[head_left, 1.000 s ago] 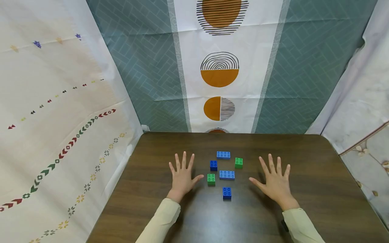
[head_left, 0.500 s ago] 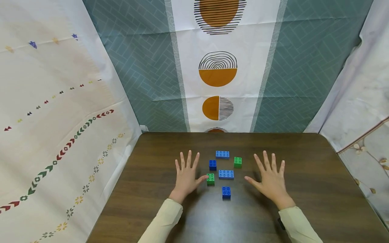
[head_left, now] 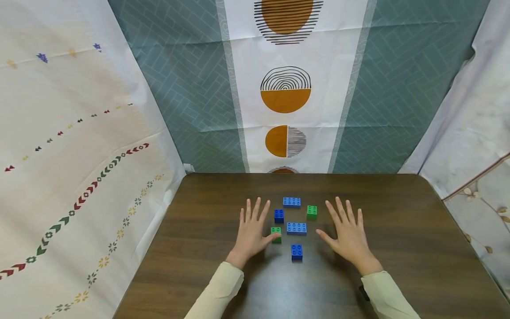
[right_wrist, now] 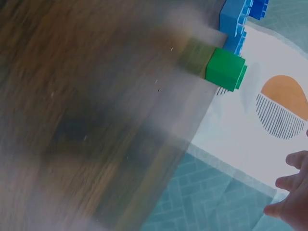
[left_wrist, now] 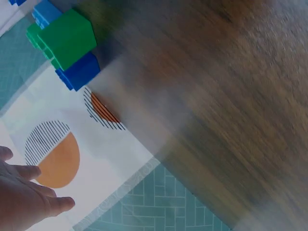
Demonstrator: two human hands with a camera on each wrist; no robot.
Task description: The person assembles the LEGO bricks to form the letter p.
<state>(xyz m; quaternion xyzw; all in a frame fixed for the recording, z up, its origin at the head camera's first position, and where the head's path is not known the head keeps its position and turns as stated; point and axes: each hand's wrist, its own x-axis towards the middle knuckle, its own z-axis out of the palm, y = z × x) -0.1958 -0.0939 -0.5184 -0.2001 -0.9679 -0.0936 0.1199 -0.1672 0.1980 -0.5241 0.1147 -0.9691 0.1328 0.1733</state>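
Toy building bricks lie apart on the dark wooden table between my hands. My left hand (head_left: 252, 234) has its fingers spread, and its thumb overlaps the near green brick (head_left: 276, 231) in the head view. My right hand (head_left: 349, 235) is spread too, holding nothing, right of the group. The far green brick (head_left: 312, 212) is nearest to its fingers. Two long light blue bricks, one far (head_left: 291, 202) and one central (head_left: 296, 228), have square dark blue bricks around them: one at the left (head_left: 279, 216), one nearest the front (head_left: 296, 252).
The wooden table (head_left: 191, 248) has rounded far corners. Behind it hangs a green and white patterned cloth (head_left: 287, 146). White printed cloths hang at the left (head_left: 119, 186) and the right (head_left: 470, 146). A dark band (head_left: 364, 293) shows at the right sleeve.
Both hands have moved inward toward the bricks, the left one to the right and the right one to the left. The bricks keep their places on the table.
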